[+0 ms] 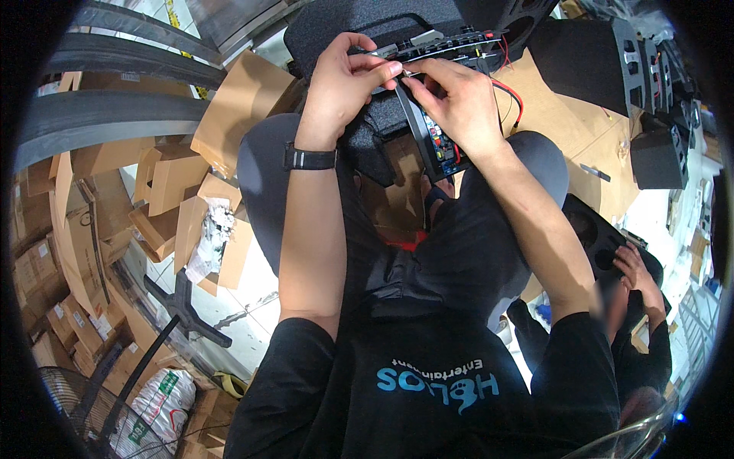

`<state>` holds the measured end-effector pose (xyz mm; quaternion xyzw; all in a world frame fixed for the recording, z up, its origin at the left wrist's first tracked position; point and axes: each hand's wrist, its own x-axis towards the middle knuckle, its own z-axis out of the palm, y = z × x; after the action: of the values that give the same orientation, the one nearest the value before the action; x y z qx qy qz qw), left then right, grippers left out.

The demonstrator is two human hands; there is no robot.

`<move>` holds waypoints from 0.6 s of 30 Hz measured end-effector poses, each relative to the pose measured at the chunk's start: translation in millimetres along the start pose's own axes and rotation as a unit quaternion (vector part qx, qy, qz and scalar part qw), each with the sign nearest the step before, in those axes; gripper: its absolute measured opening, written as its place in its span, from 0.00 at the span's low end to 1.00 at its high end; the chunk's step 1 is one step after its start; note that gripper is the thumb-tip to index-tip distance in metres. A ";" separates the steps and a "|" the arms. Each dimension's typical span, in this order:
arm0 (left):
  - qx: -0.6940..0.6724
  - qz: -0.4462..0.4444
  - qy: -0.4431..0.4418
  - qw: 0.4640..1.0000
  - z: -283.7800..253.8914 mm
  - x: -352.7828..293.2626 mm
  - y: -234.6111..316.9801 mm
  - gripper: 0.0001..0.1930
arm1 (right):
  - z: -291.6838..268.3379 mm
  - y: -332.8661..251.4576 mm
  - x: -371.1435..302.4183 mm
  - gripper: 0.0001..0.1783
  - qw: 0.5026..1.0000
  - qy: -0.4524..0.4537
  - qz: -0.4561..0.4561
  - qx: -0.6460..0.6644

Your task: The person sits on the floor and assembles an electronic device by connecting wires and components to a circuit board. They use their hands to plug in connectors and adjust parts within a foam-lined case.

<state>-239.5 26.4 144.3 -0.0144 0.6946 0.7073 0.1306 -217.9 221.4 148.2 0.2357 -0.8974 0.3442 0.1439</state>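
Note:
My left hand (pixel 342 86), with a dark band on its wrist, is closed in a pinch at thumb and forefinger. Close beside it, my right hand (pixel 462 103) pinches too, and the fingertips of both nearly meet. Whatever small piece they hold is too small to make out. They are at the edge of a black panel with a circuit board (pixel 442 145), where red and blue parts show below my right hand. A black textured cabinet (pixel 325 34) stands behind. Red and black wires (pixel 514 99) curve out right of the panel.
Cardboard boxes (pixel 241 107) and a bag of small parts (pixel 214 237) lie left, near a fan stand (pixel 183 310). Several black cabinets (pixel 585 65) stand at the right on cardboard (pixel 608 145), with a marker-like tool (pixel 595 173). Lower right, another person's hand (pixel 634 271) touches a black cabinet.

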 end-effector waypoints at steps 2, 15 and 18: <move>-0.006 0.006 0.012 1.000 2.4 -1.7 0.0 0.22 | -0.9 -0.4 -0.2 0.11 1.000 -0.007 0.006 -0.012; -0.062 -0.012 0.032 0.997 9.3 -5.4 -12.3 0.21 | -0.1 5.1 0.0 0.11 1.000 -0.001 -0.003 -0.016; -0.070 -0.011 0.025 0.997 8.4 -4.7 -13.4 0.21 | 0.6 5.5 1.1 0.11 0.999 0.011 -0.027 -0.028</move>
<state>-230.8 33.9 132.4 -0.0492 0.6466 0.7517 0.1198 -221.8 224.3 145.2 0.2522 -0.8984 0.3170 0.1695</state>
